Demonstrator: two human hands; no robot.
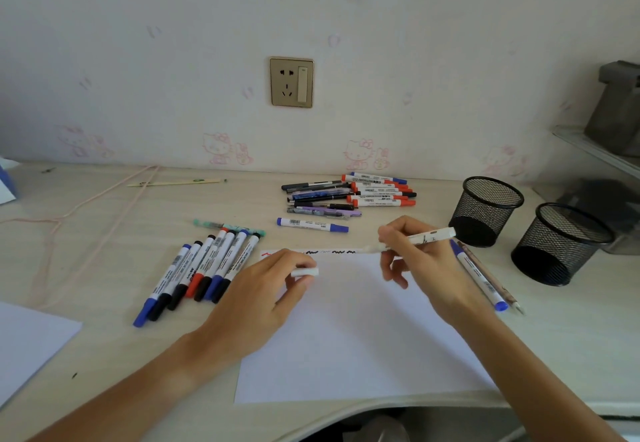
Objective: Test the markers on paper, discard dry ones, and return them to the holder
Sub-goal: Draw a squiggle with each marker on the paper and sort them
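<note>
A white sheet of paper (360,330) lies on the desk in front of me, with red and black squiggles along its top edge. My right hand (415,261) grips a white pen (431,235), its tip touching the paper's top edge. Between the fingers of my left hand (263,289) is the pen's white cap (304,272), over the sheet's upper left. Several markers (197,271) lie in a row left of the paper. Another pile of markers and pens (353,195) sits near the wall. Two black mesh holders (485,211) (557,244) stand at the right.
One blue-capped marker (311,225) lies alone behind the paper. A blue marker and a thin pen (481,275) lie right of my right hand. A second sheet (31,341) is at the left, a pink cord (69,213) beyond it. The desk's front edge curves inward.
</note>
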